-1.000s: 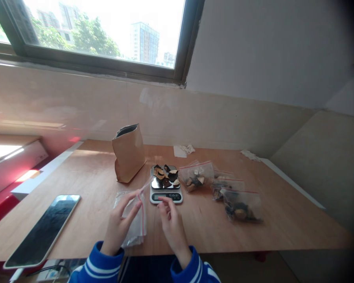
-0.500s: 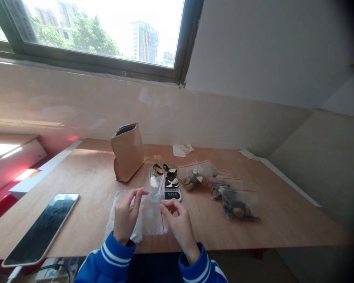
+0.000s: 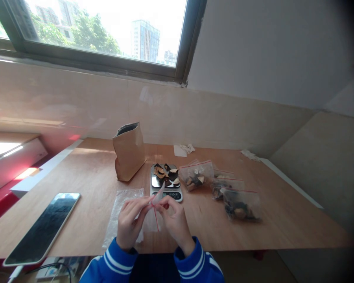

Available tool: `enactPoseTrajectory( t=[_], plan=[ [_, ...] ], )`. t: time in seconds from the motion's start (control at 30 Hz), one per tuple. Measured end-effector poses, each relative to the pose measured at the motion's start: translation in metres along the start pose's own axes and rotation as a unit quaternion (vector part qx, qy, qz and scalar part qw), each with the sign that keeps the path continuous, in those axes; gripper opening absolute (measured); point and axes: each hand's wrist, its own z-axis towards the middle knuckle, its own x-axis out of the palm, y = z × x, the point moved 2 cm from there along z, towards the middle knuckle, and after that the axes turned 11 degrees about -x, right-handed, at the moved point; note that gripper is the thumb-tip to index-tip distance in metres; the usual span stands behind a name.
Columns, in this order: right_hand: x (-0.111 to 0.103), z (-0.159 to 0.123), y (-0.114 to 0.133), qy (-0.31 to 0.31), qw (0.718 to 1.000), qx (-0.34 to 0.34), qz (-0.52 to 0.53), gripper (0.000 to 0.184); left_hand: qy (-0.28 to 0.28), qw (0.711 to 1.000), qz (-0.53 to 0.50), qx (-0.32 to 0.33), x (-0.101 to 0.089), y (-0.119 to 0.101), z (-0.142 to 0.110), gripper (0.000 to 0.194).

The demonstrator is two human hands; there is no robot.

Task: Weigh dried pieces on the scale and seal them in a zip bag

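Observation:
My left hand point(image 3: 130, 224) and my right hand point(image 3: 174, 221) meet just above the table's near edge. Both pinch the red-striped top of a small clear zip bag point(image 3: 155, 207) held between them. Under my left hand lies a stack of empty clear bags point(image 3: 122, 204). Just beyond my fingers stands a small kitchen scale point(image 3: 166, 186) with several dark dried pieces point(image 3: 166, 174) on its plate.
A brown paper bag point(image 3: 129, 152) stands open left of the scale. Three filled zip bags point(image 3: 224, 188) lie to its right. A phone point(image 3: 43, 226) rests at the near left edge of the wooden table point(image 3: 283, 220). Crumpled paper scraps point(image 3: 183, 149) lie by the back wall.
My left hand lifted one bag off the stack and brought it in front of me. My right hand came over and took hold of its top, so both hands now pinch it.

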Motion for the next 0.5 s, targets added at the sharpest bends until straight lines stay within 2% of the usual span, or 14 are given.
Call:
enactPoseTrajectory(
  t=[0.1,0.17,0.2,0.33,0.4,0.5],
  plan=[
    [-0.006,-0.003,-0.005,-0.074,0.997,0.018,-0.031,0.027,-0.143,0.985,-0.002,-0.099,-0.008,0.008,0.004,0.014],
    [-0.011,-0.005,-0.008,-0.116,0.992,0.041,-0.039,0.031,-0.194,0.973,0.002,-0.123,-0.011,0.009,0.008,0.012],
    [-0.013,-0.005,-0.009,-0.105,0.993,0.049,-0.03,0.031,-0.202,0.972,0.007,-0.116,-0.012,0.008,0.011,0.013],
    [-0.023,0.0,-0.01,0.016,0.999,0.023,0.029,0.034,-0.216,0.974,0.002,-0.066,-0.012,0.003,0.024,0.016],
    [-0.034,0.004,-0.016,0.005,1.0,0.005,0.013,0.039,-0.225,0.973,-0.036,-0.037,-0.008,0.003,0.033,0.017],
    [-0.054,0.009,-0.033,-0.04,0.996,-0.016,-0.075,0.032,-0.241,0.966,-0.09,-0.024,0.003,0.008,0.045,0.019]
  ],
)
